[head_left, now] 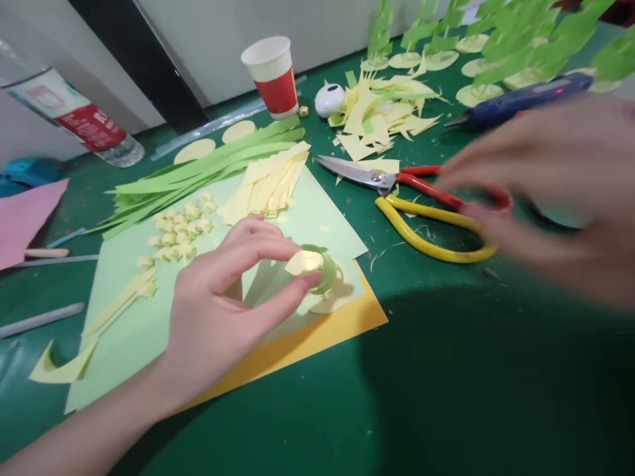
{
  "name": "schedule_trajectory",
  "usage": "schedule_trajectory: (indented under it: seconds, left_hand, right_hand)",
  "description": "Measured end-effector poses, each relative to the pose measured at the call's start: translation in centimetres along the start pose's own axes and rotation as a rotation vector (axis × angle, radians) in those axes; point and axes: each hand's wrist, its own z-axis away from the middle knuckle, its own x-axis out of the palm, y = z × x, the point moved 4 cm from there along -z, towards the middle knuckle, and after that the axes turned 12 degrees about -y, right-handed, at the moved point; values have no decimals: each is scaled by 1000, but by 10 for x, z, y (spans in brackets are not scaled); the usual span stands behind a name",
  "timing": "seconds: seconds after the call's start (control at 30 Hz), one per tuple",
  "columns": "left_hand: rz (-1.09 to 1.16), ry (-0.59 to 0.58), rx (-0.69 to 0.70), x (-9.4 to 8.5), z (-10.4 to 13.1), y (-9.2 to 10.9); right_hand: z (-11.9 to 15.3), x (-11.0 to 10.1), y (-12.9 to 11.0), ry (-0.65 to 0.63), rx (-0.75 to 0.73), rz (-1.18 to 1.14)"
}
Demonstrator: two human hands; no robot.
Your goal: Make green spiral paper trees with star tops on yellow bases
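My left hand [233, 284] pinches a small folded pale-yellow paper piece [303, 263] between thumb and fingertips. Just behind it stands a curled green paper strip [328, 272] above a pale round paper base [333, 301]; whether the yellow piece touches the strip I cannot tell. My right hand [550, 198] is smeared by motion at the right, overlapping the handles of the scissors [434, 254]. Close above it lies a blue glue gun [528, 102] with a small red light. Its finger grip is too blurred to make out.
Small folded paper pieces [176, 231], pale-yellow strips [272, 182] and green strips [198, 168] lie left on light-green paper [139, 330]. Behind are a paper cup [272, 79], a bottle [89, 119], a white case [330, 100], paper scraps [380, 112] and green paper stems [520, 46] on round bases.
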Motion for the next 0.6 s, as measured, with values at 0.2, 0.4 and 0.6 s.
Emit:
schedule_trajectory:
  seconds: [0.2,0.4,0.6]
  left_hand:
    - [-41,-16,20,0,0,0]
    - [-63,-22,52,0,-1,2]
    - [-81,-21,82,-2,1,1]
  right_hand:
    - [-17,39,-77,-338,-403,-197]
    - [-18,45,-68,-375,-348,-261]
    - [-16,46,-68,-377,-340,-278]
